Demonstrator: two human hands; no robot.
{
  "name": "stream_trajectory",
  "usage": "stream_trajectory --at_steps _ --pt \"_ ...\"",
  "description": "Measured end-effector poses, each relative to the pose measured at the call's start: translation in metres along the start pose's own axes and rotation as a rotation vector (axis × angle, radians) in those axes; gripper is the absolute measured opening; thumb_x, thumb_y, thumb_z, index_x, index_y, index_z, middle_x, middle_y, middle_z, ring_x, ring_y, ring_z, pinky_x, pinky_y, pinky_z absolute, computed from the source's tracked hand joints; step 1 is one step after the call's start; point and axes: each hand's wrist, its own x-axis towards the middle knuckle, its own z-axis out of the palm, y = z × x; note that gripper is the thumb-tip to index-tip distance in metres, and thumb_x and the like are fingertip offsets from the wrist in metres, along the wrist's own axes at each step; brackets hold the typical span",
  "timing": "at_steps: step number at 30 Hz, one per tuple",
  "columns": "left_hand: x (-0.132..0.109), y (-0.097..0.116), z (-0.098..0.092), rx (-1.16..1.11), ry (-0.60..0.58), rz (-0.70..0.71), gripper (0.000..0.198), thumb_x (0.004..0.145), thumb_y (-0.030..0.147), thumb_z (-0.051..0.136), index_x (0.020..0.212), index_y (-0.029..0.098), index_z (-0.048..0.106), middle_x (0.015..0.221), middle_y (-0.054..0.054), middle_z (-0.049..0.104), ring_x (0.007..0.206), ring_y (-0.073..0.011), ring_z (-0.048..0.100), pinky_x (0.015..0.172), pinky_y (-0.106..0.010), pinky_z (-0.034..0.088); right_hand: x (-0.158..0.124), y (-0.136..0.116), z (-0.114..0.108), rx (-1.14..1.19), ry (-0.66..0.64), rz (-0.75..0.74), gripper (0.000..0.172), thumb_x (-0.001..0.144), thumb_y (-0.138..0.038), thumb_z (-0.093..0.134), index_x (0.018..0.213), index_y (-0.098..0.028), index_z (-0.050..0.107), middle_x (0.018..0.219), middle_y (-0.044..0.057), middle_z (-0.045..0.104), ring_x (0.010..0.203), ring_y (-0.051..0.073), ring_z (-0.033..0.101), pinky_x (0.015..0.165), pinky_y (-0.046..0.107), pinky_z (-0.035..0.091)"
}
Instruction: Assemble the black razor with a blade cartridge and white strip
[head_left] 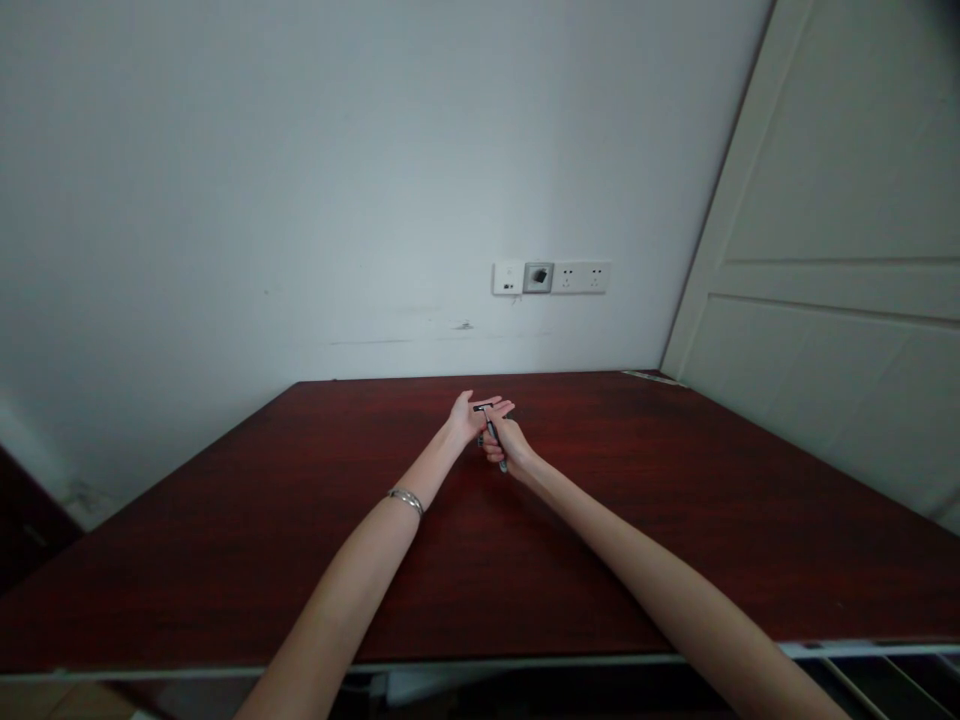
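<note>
My right hand (514, 446) is closed round the dark and silver handle of a razor (492, 430). The razor's narrow black head points away from me and lies over the palm side of my left hand (465, 416). Palm up, my left hand is open, with its thumb and fingers stretched out. Whether the razor head touches the skin is too small to tell. The two hands meet near the middle of the far half of the table, and part of my left hand is hidden behind the right one. A silver bracelet (408, 500) circles my left forearm.
Both forearms reach across a dark red wooden table (300, 560). Behind its far edge is a white wall with a row of sockets (581, 278). A pale panelled door (832, 290) stands along the right side.
</note>
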Motion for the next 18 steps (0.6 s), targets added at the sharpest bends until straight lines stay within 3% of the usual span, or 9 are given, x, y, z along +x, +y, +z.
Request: stream_trajectory --at_steps 18 --pt "-0.011 -0.003 0.003 0.036 -0.015 0.055 0.059 0.087 0.037 0.018 0.125 -0.006 0.036 0.118 -0.03 0.048 0.098 -0.0289 0.059 0.07 -0.033 0.053 0.002 0.001 -0.005 -0.075 0.018 0.022 0.032 0.078 -0.045 0.049 0.063 -0.018 0.039 0.032 -0.011 0.027 0.027 0.001 0.017 0.028 0.013 0.01"
